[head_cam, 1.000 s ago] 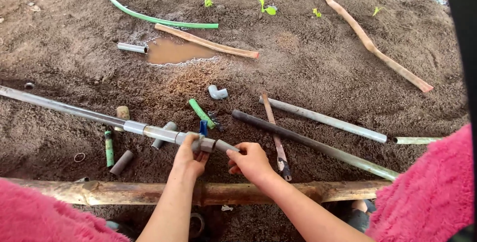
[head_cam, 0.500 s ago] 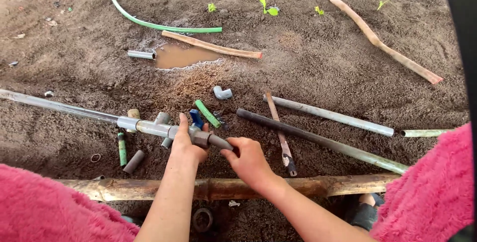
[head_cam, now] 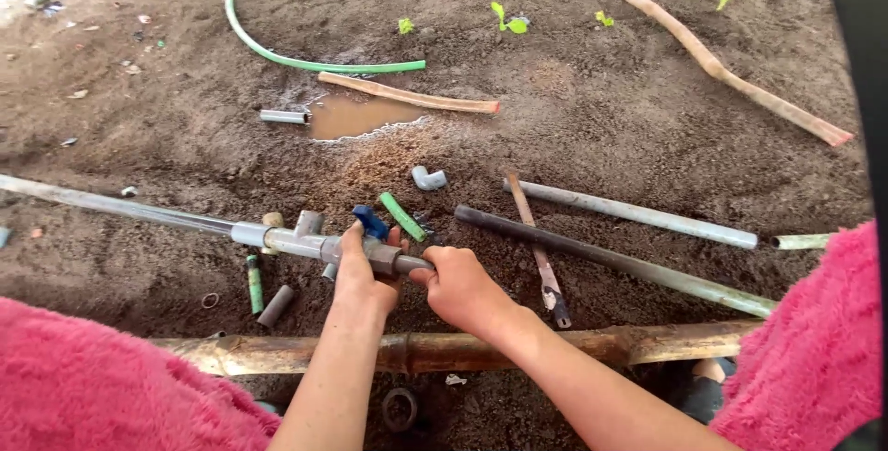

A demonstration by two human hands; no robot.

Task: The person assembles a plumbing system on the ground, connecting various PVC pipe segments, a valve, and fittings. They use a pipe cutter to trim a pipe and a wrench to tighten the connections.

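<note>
The left hand [head_cam: 365,275] stays clenched around the grey plastic pipe valve assembly [head_cam: 305,243] on the soil; the right hand [head_cam: 460,286] has shifted closer, now grasping its end just beside the left.

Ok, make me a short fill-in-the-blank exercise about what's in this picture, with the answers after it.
1. Both hands, the left hand and the right hand, grip the grey ____ assembly.
2. The valve handle above the left hand is ____ in colour.
3. The puddle lies below the curved ____ hose.
4. The bamboo pole lies ____ the forearms.

Answers: pipe; blue; green; under
</note>
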